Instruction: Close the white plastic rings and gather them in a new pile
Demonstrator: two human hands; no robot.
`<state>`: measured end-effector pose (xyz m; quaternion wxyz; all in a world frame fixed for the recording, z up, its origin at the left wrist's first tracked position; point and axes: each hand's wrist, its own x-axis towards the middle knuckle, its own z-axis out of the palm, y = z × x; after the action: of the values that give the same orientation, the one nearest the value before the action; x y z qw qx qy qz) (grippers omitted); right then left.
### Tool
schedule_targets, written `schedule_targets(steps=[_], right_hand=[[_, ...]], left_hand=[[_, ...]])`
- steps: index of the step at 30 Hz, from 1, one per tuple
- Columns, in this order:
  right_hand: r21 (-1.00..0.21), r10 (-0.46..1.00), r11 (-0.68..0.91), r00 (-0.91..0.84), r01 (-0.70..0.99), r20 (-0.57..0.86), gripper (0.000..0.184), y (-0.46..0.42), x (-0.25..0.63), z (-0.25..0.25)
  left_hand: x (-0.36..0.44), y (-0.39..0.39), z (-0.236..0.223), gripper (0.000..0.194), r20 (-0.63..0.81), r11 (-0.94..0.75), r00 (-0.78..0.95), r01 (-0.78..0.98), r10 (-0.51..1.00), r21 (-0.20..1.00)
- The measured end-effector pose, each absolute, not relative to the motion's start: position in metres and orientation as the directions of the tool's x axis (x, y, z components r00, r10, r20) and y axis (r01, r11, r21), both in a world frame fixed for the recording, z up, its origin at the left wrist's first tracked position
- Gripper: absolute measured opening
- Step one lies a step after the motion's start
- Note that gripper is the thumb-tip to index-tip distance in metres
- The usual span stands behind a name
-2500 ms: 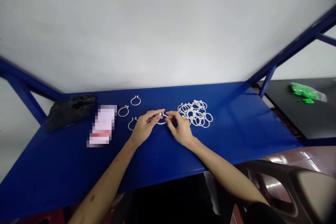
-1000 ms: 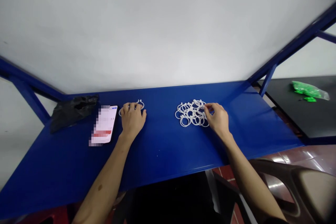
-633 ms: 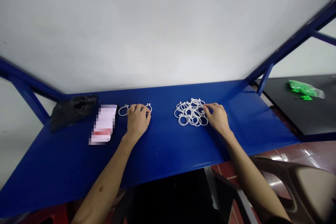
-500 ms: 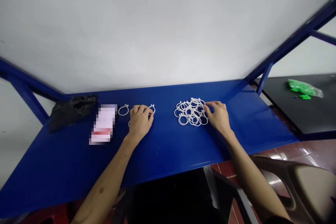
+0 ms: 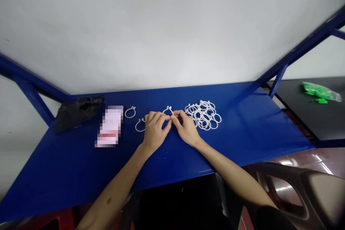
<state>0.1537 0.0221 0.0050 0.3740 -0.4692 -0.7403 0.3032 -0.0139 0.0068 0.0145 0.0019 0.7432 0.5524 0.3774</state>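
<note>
My left hand [image 5: 155, 129] and my right hand [image 5: 185, 128] meet at the middle of the blue table [image 5: 242, 133], fingertips pinched together on one white plastic ring [image 5: 168, 110]. A heap of several white rings [image 5: 203, 114] lies just right of my right hand. Two loose rings lie left of my left hand, one [image 5: 130, 112] nearer the wall and one [image 5: 139, 125] partly hidden by my knuckles.
A phone with a blurred screen [image 5: 110, 125] lies left of the rings, and a black plastic bag [image 5: 78, 111] beyond it. A black table [image 5: 309, 111] on the right carries a green bag [image 5: 320, 91]. A brown chair [image 5: 299, 194] stands at lower right.
My hands were apart, the left over the loose rings and the right on the heap. Both have come together at the centre, pinching one ring between them.
</note>
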Motion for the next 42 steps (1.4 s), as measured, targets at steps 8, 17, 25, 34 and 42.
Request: schedule_targets(steps=[8,17,25,34,42], right_hand=[[-0.973,0.981,0.169,-0.116,0.154,0.152,0.017,0.024,0.148,0.005],[-0.834,0.925,0.378,-0.128,0.402,0.358,0.015,0.017,0.16,0.013],[-0.564,0.821,0.549,-0.271,0.617,0.503,0.017,0.011,0.159,-0.001],[-0.504,0.791,0.563,-0.251,0.655,0.558,0.016,0.009,0.156,0.003],[-0.425,0.733,0.65,-0.372,0.63,0.57,0.018,0.005,0.156,0.001]], left_hand=[[-0.009,0.001,0.006,0.013,0.527,-0.466,0.244,0.815,0.814,0.343],[-0.024,0.007,0.022,0.018,0.483,-0.355,0.013,0.696,0.875,0.624],[-0.02,0.005,0.014,0.023,0.155,-0.108,-0.065,0.465,0.986,0.879],[-0.017,0.001,0.015,0.028,0.114,-0.089,-0.051,0.353,0.992,0.931],[-0.014,-0.002,0.009,0.019,0.112,-0.06,-0.128,0.354,0.985,0.933]])
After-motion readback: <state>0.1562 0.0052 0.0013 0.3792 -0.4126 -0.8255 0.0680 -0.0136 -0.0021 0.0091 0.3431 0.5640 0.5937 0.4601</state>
